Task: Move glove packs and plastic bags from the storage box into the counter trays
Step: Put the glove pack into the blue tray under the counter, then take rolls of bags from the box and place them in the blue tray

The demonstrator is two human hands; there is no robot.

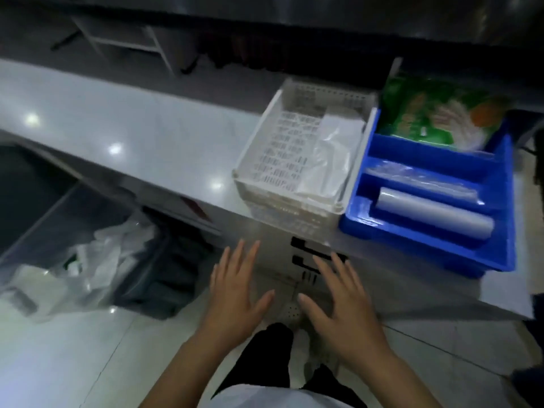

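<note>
Both hands hang low in front of the person, over the pale tiled floor (73, 357). The left hand (235, 293) and the right hand (341, 301) are flat, palms down, with fingers spread wide. They hold nothing.

To the left on the floor sits a dark storage box (159, 269), with crumpled plastic bags (88, 272) spilling out beside it.

Past the hands is a long shiny counter (132, 136). Near its front edge, toward the right end, stand two trays side by side, touching. The white basket tray (273, 148) has a flat clear bag (332, 154) lying along its right side, its long way running front to back. The blue tray (500, 219) has slots. A pale roll (435, 213) lies in a front slot, pointing left to right. A green pack (426, 113) fills the far slot.

Behind the counter the room is dark and blurry.
</note>
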